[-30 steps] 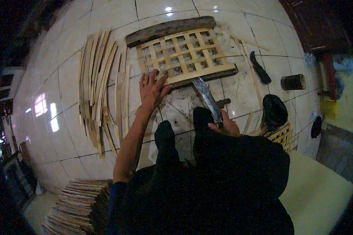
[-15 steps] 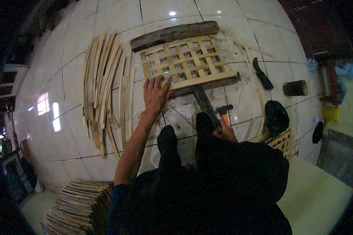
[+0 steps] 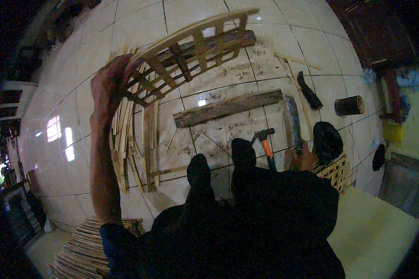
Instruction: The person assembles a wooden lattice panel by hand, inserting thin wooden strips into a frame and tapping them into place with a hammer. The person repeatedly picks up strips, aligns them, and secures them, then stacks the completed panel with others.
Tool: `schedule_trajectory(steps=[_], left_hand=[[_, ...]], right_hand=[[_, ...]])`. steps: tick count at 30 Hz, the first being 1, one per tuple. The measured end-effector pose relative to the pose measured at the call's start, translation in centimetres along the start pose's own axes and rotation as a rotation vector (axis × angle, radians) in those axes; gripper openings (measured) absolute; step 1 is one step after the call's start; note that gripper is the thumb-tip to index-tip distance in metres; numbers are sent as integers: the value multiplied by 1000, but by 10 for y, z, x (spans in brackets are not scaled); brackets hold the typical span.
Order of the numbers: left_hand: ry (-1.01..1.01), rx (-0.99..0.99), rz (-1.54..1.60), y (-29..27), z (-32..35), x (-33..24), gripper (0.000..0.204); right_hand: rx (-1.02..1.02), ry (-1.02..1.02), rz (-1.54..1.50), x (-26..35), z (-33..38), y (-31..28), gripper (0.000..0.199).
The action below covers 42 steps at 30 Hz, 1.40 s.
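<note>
My left hand (image 3: 109, 83) grips the near-left end of a woven lattice panel (image 3: 199, 45) of flat wooden strips, its fingers partly hidden. The panel is tilted up off the floor, over the far wooden beam (image 3: 249, 37). A second beam (image 3: 228, 108) lies nearer, bare on top. Low at the right, my right hand (image 3: 300, 159) is closed round the handle of a machete (image 3: 293, 118). Its broad dark blade points away from me, past the near beam's right end. Between my right foot and that hand is a hammer (image 3: 266, 145) with an orange and dark handle.
Long loose strips (image 3: 125, 132) lie at left, and a big stack of strips (image 3: 79, 251) stands at lower left. Rightward are a dark curved piece (image 3: 308, 90), a short tube (image 3: 349, 105), a black bundle (image 3: 327, 142) and another woven panel (image 3: 337, 174). Dirt marks the tiles.
My left hand has lifted the lattice panel off the two beams and tilted it, moving left and away. My right hand has swung the machete from beside the hammer to the right.
</note>
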State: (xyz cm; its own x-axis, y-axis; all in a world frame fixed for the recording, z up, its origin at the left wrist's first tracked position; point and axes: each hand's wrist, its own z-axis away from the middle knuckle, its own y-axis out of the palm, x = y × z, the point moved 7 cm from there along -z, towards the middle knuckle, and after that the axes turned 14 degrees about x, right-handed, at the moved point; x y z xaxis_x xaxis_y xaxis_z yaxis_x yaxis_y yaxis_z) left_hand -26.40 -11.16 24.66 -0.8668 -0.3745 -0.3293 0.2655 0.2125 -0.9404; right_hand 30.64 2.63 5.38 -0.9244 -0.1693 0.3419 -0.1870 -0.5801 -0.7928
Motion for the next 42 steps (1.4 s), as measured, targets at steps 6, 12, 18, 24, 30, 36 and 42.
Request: schedule_trajectory(steps=[6,12,18,24,30,36,42], left_hand=[[-187,29,315,5,21,57,37],[-148,226,670,52,13,72,34],[-216,337,710,76,-14,68,33],[-138,430,794,94,-22,92,31],[-234,380,827,114,-30,91,32],[-310,233,796,77,-21,126,35],[-369,280,734,49,-1,128,34]], right_hand=[[-1,138,168,-24,-20,1,64],[-39,-408,341,128,-83,5,79],[5,-837,640,215,-151,60,66],[94,-1027,617,198,-147,85,56],[129,-938,402,225,-125,38,63],[86,-893,-14,287,-261,5,70],[-458,-980,610,377,-320,13,56]])
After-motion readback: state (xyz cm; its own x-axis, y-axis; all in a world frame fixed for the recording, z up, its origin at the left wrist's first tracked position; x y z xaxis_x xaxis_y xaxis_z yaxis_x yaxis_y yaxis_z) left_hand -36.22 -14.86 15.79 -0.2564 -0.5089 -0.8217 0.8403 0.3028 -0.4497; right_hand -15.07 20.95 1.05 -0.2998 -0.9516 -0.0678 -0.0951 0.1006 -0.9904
